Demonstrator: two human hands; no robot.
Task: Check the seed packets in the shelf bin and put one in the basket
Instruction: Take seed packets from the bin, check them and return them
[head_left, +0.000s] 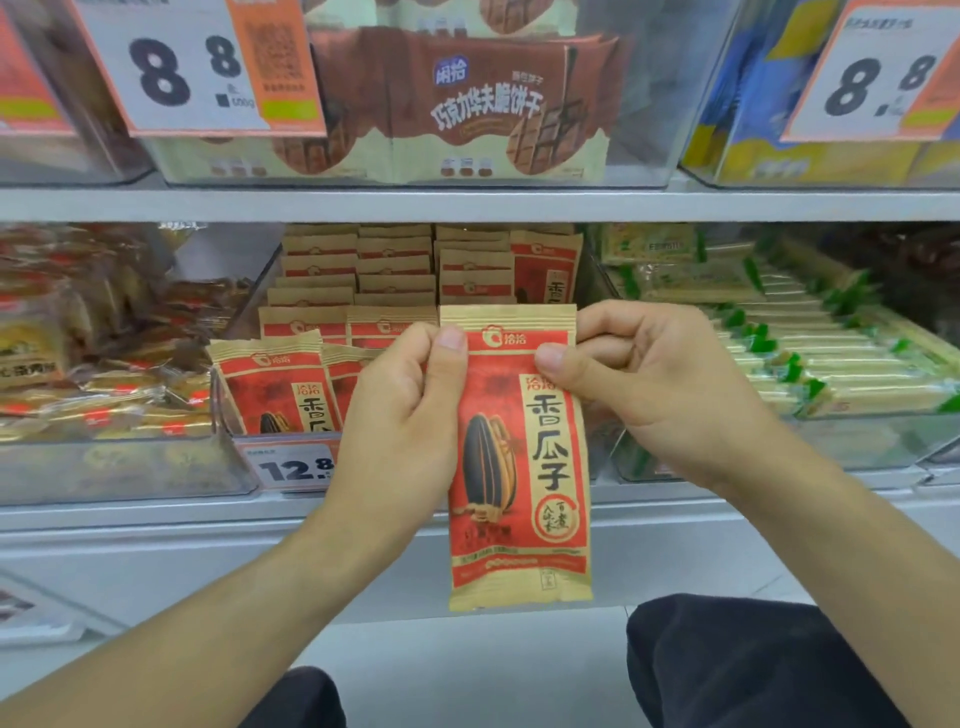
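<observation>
A red and tan sunflower seed packet hangs upright in front of the shelf, held by both hands at its top edge. My left hand pinches its upper left corner between thumb and fingers. My right hand pinches the upper right corner the same way. Behind it, a clear shelf bin holds several rows of matching seed packets, with one leaning at the front left. No basket is in view.
A price tag reading 12.8 sits on the bin's front. Bins with gold snack packs stand to the left and green-white bars to the right. An upper shelf carries chocolate biscuit boxes. My dark trousers show below.
</observation>
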